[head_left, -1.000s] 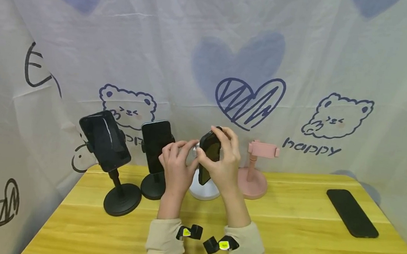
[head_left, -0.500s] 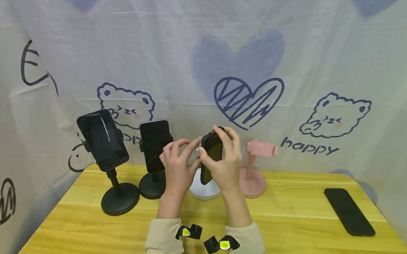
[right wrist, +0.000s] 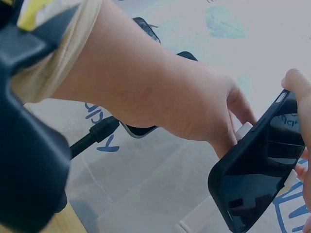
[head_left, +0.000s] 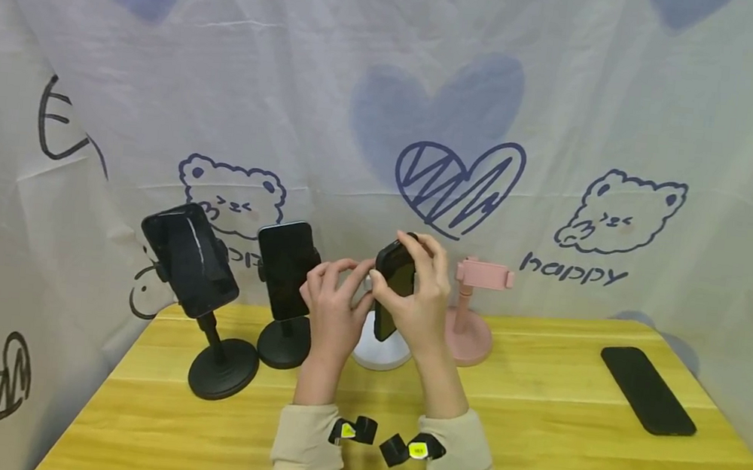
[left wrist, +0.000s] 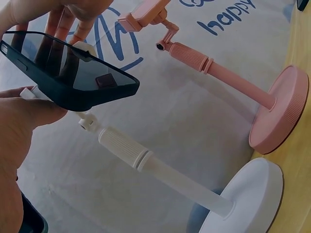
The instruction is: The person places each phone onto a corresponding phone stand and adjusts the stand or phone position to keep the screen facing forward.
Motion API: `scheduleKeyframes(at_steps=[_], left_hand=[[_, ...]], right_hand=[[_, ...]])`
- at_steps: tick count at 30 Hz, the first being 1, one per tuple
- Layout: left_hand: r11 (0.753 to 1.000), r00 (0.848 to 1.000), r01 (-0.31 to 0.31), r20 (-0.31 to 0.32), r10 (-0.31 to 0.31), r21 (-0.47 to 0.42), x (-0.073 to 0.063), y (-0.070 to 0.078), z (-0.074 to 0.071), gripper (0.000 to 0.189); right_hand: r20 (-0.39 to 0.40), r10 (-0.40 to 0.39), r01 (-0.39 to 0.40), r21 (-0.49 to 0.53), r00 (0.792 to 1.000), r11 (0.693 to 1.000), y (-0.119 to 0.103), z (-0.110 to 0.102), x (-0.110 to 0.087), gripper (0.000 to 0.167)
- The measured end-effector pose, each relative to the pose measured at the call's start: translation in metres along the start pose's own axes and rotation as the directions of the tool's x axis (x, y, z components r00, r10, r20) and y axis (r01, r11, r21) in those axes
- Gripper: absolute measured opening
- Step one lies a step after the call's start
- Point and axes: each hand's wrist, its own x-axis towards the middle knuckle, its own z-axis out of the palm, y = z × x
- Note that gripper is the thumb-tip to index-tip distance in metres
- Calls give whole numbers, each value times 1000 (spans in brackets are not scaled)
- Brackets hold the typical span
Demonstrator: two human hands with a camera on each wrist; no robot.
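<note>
My right hand [head_left: 420, 296] grips a black-cased smartphone [head_left: 395, 297] by its edges, tilted in front of a white phone stand [left wrist: 170, 179]. My left hand [head_left: 335, 307] is at the phone's left side, thumb and fingers pinching the stand's white clamp end [right wrist: 244, 130]. The other clamp end [left wrist: 85, 50] shows at the phone's opposite long edge in the left wrist view. The stand's round white base [head_left: 382, 353] rests on the table. In the head view, the phone and hands hide most of the clamp.
Left stand two black phone stands [head_left: 223, 369] [head_left: 284, 343], each bearing a phone [head_left: 190, 259] [head_left: 287, 268]. A pink phone stand [head_left: 466, 338] is just right of the white one. Another black phone [head_left: 649, 391] lies flat at the right of the wooden table [head_left: 532, 462]. A patterned curtain hangs behind.
Both hands and the phone have shifted slightly to the right. My right hand keeps its grip on the phone, and my left stays at the clamp end. The other stands have not moved.
</note>
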Motion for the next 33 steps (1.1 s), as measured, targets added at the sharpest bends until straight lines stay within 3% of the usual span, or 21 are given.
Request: scheduleKeyframes(at_steps=[13,33], left_hand=[[1000,1000,-23,-7,23,9,-2,2,5,30],[1000,1000,15,13,-15,19,-2,9,10,27]], right_hand=[[-73,-38,32,-76,997,997,9,12,-4,53],[-95,47,-54,-72,994,996,11,11,-1,53]])
